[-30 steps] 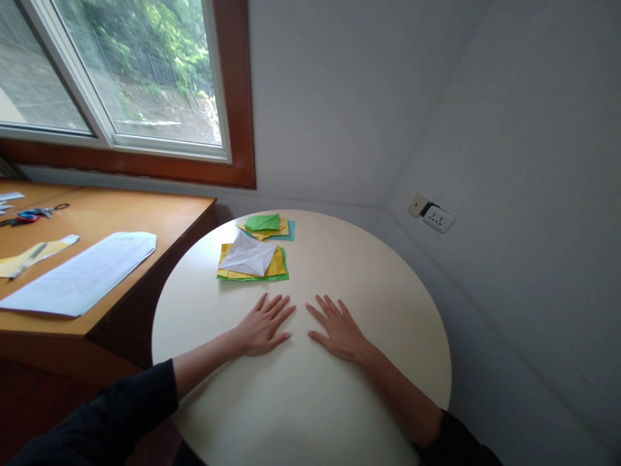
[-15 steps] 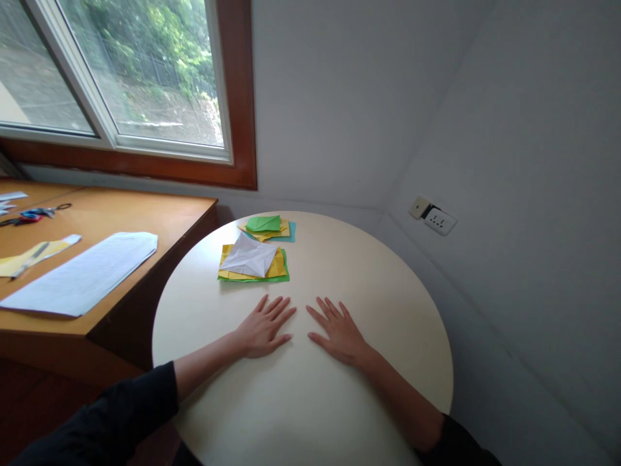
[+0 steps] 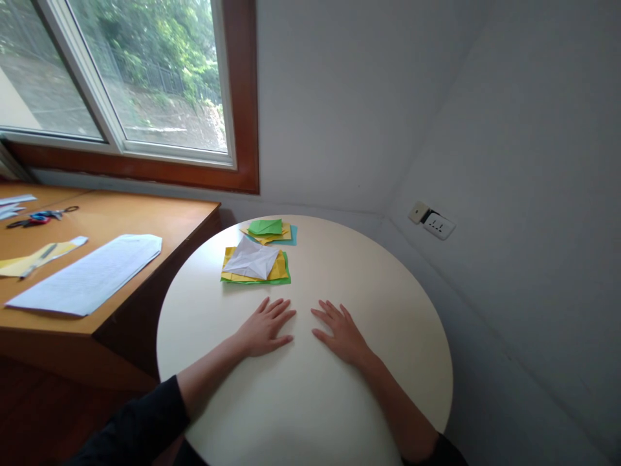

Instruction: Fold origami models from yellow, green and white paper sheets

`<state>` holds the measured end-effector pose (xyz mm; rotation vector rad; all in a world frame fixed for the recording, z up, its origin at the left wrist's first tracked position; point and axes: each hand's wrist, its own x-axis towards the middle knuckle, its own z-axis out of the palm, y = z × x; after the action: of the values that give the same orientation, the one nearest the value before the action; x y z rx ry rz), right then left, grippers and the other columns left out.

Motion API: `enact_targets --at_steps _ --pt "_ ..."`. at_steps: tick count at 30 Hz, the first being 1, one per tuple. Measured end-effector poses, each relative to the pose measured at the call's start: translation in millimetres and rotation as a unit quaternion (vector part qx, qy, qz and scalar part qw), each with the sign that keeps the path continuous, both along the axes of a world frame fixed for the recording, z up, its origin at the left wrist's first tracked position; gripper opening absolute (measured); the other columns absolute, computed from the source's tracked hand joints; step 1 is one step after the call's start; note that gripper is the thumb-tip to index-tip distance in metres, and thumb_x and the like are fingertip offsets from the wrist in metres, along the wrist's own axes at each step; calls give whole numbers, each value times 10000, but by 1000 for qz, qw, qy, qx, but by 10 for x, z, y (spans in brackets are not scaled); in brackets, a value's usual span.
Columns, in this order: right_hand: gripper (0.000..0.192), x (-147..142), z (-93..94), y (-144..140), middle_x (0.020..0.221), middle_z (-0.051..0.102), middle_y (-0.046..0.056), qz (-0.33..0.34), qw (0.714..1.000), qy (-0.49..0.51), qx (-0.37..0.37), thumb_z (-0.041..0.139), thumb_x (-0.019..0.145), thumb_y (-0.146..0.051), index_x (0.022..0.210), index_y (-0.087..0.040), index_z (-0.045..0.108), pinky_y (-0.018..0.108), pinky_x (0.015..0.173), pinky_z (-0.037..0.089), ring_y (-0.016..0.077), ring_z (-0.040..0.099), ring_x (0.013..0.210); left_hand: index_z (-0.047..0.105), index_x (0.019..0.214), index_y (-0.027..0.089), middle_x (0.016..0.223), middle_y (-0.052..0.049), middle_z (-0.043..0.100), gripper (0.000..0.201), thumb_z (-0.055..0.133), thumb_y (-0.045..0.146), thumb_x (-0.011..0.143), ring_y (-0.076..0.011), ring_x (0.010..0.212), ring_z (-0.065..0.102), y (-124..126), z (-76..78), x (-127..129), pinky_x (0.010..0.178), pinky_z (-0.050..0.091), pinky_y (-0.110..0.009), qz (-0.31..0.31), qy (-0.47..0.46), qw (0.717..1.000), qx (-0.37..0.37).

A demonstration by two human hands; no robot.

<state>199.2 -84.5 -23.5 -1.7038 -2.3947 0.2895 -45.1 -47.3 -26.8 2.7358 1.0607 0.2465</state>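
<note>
- Head view: left hand [image 3: 264, 327] and right hand [image 3: 342, 331] lay flat on the round counter [image 3: 388, 291], fingers spread, holding nothing.
- Paper stack [image 3: 255, 263] lay just beyond the left hand, apart from it.
- Smaller paper pile [image 3: 268, 230] sat behind.

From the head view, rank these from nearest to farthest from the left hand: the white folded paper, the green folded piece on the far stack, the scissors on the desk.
Measured from the left hand, flat on the round table:
1. White folded paper, just ahead on the near stack.
2. Green folded piece, farther back on the far stack.
3. Scissors, far off to the left on the wooden desk.
</note>
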Motion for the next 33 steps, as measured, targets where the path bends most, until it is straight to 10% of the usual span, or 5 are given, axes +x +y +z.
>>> enact_targets --at_steps 10,18,25,33 --pt "413 6 -67 8 1394 418 57 -14 999 17 33 452 865 -387 1252 -249 494 452 1095 191 191 333 1314 532 1167 210 1293 -106 511 346 446 331 855 -243 1232 431 20 -29 -7 1067 249 -483 10 -115 993 -5" --pt "278 -92 -186 155 1169 615 88 -25 989 57 134 439 861 -256 1060 -202 625 404 991 366 205 532 1121 584 911 187 961 -81 608 185 417 196 833 -191 909 597 227 8 -136 826 486 -338 165 -324 929 69" --pt "354 -531 -31 377 1184 593 77 21 986 91 138 414 834 -167 1155 -199 559 359 970 388 189 513 1122 377 1300 108 1410 -171 346 508 417 217 805 -300 1314 287 430 -43 -215 1076 217 -489 288 -181 934 106" --pt "507 -1110 125 787 1337 464 110 58 988 57 133 439 801 -145 1307 -138 415 358 1021 334 207 421 1224 299 1365 87 1450 -172 278 561 325 312 852 -310 1344 229 403 -133 -201 1070 121 -551 324 -72 942 44"
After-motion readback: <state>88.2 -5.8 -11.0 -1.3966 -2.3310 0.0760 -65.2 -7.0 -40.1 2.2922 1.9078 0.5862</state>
